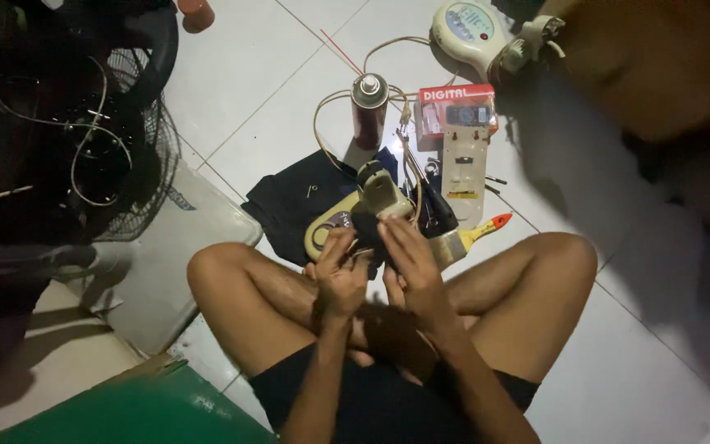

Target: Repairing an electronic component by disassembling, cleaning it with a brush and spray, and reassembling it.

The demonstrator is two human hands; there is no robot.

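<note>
The person sat cross-legged on the white tiled floor (273, 74), both hands raised over the lap. The left hand (340, 275) and the right hand (411, 271) were pressed in from either side around a small fan motor (378, 201), cream housing on top, dark body below, the fingers curled and clamped on it. Just beyond the hands lay a dark cloth (293, 205) with a cream plastic cover (326, 230) on it. Further out stood a spray can (369, 107), with a red-labelled box (458, 107) beside it. A paintbrush (470, 238) lay just right of the right hand. Off to the left stood a black fan grille (137, 148).
</note>
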